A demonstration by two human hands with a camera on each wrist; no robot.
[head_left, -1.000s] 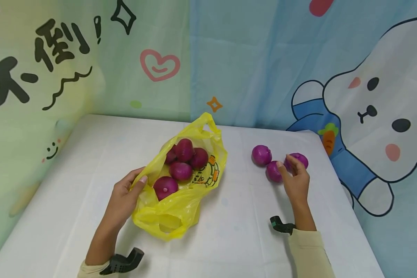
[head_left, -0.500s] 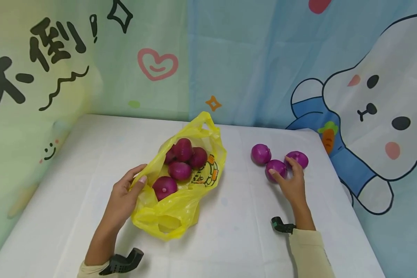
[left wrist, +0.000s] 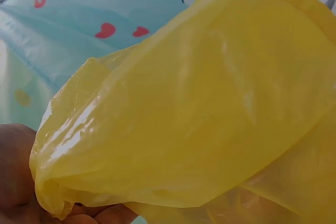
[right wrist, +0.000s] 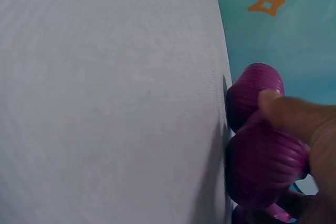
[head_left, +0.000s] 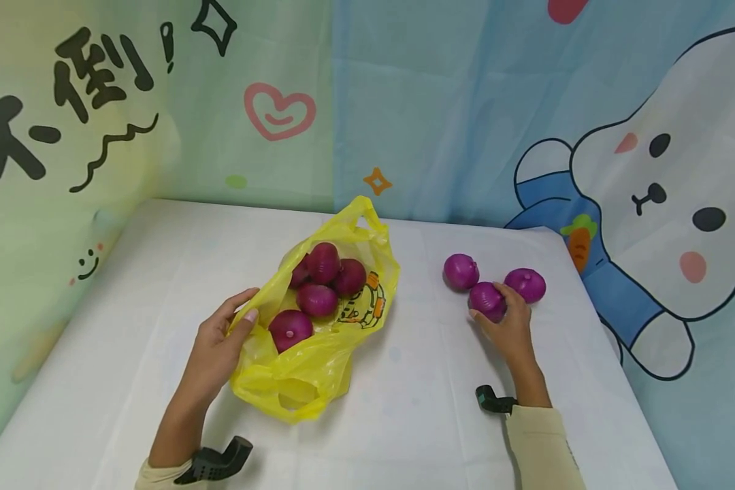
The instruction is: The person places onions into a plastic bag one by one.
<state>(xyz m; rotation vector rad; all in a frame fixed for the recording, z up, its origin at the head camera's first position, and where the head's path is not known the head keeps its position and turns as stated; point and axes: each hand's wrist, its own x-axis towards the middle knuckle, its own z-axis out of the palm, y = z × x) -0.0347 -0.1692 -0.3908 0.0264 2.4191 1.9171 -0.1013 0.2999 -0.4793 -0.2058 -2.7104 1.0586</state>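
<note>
My left hand [head_left: 220, 347] pinches the left edge of a yellow plastic bag [head_left: 300, 381], thumb on top. Inside the bag's open mouth lie several red onions [head_left: 316, 301]. In the left wrist view the bag's wall [left wrist: 178, 108] fills most of the picture and hides the onions. On the right side of the table, my right hand [head_left: 510, 327] holds a red onion [head_left: 486, 301] between thumb and fingers. The right wrist view shows this onion [right wrist: 265, 163] under the thumb. Another onion [head_left: 461, 272] sits just behind it at left, and a third onion [head_left: 527, 285] is to its right.
A white cloth covers the table [head_left: 416, 422]. Behind it hangs a printed curtain [head_left: 429, 109] with a large white cartoon animal [head_left: 667, 177] at the right. Each wrist wears a black camera mount, one at left [head_left: 217, 461] and one at right [head_left: 495, 399].
The right hand has shifted left and down, off the rightmost onion, and its fingers have closed round the front onion. The left hand and the bag stay where they were.
</note>
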